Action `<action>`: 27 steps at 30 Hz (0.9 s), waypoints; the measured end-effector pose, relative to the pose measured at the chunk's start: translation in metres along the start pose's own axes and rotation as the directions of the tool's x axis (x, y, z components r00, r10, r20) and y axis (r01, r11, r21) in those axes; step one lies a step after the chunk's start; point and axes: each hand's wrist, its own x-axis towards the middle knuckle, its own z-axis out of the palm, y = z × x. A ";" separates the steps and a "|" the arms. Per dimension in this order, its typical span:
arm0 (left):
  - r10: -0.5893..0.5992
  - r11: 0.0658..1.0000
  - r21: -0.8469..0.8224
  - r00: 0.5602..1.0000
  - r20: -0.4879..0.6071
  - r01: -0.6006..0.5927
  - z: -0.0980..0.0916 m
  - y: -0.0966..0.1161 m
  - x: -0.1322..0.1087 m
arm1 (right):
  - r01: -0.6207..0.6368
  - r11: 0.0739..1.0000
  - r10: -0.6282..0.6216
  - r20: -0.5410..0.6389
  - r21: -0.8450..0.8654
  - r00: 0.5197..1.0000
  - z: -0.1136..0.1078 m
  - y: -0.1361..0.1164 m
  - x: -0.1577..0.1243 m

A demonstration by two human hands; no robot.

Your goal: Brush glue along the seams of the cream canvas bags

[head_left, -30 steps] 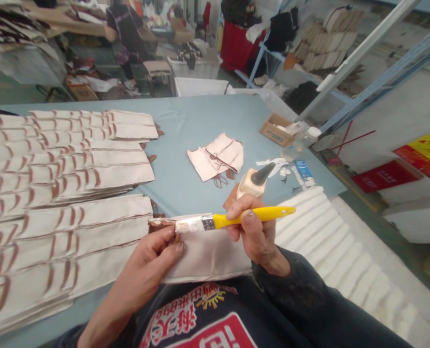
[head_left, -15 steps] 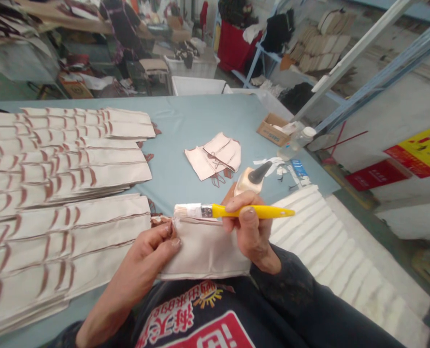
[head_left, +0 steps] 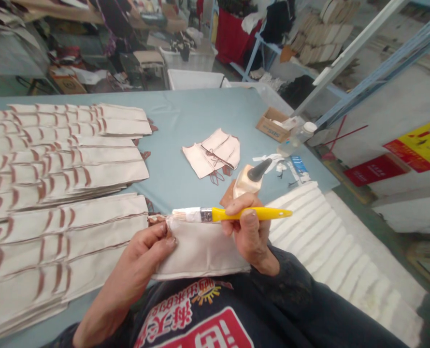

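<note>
My right hand (head_left: pixel 247 227) grips a yellow-handled brush (head_left: pixel 233 214), held level, bristles pointing left over the top edge of a cream fabric piece (head_left: pixel 200 251). That piece lies at the table's near edge against my body. My left hand (head_left: pixel 148 253) pinches its left end, by a small brown tab. Just beyond my right hand stands a glue bottle (head_left: pixel 249 178) with a dark nozzle.
Rows of cream fabric strips with brown trim (head_left: pixel 55 193) cover the left of the blue table (head_left: pixel 186 111). A small pile of fabric pieces (head_left: pixel 213 154) lies mid-table. A cardboard box (head_left: pixel 273 123) and a plastic bottle (head_left: pixel 296 135) sit far right; white ribbed padding (head_left: pixel 327 241) lies on the right.
The brush has slid to the right along the fabric's top edge. My left hand keeps its pinch on the left end.
</note>
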 end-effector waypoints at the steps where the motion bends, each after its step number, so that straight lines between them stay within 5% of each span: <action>1: -0.002 1.000 -0.002 1.000 -0.004 0.002 0.000 0.000 0.000 | -0.020 1.000 0.020 0.015 -0.011 1.000 0.000 0.000 -0.001; 4: -0.005 1.000 -0.014 1.000 -0.027 0.004 0.001 0.002 0.000 | -0.045 0.999 0.046 0.066 -0.024 0.997 0.003 0.003 0.000; 10: -0.030 0.999 -0.013 0.997 -0.071 0.029 0.004 0.006 0.001 | 0.027 0.997 -0.025 -0.023 0.079 0.999 0.003 0.005 0.000; 15: 0.017 0.999 0.050 0.995 -0.096 -0.012 0.005 0.006 0.001 | -0.010 0.998 0.005 0.082 0.066 0.997 0.005 0.009 -0.008; 21: -0.007 0.996 0.086 0.997 -0.080 0.014 0.009 0.009 -0.001 | -0.008 1.000 0.008 -0.163 -0.004 0.987 0.010 0.008 0.006; 24: 0.154 0.955 0.268 0.985 -0.073 -0.129 0.007 0.008 -0.003 | -0.038 0.999 0.040 -0.257 0.012 0.966 0.003 0.004 0.011; 27: 0.470 0.720 0.579 0.883 -0.003 -0.382 0.005 0.002 -0.003 | -0.086 0.995 0.095 -0.277 0.043 0.956 -0.006 -0.003 0.010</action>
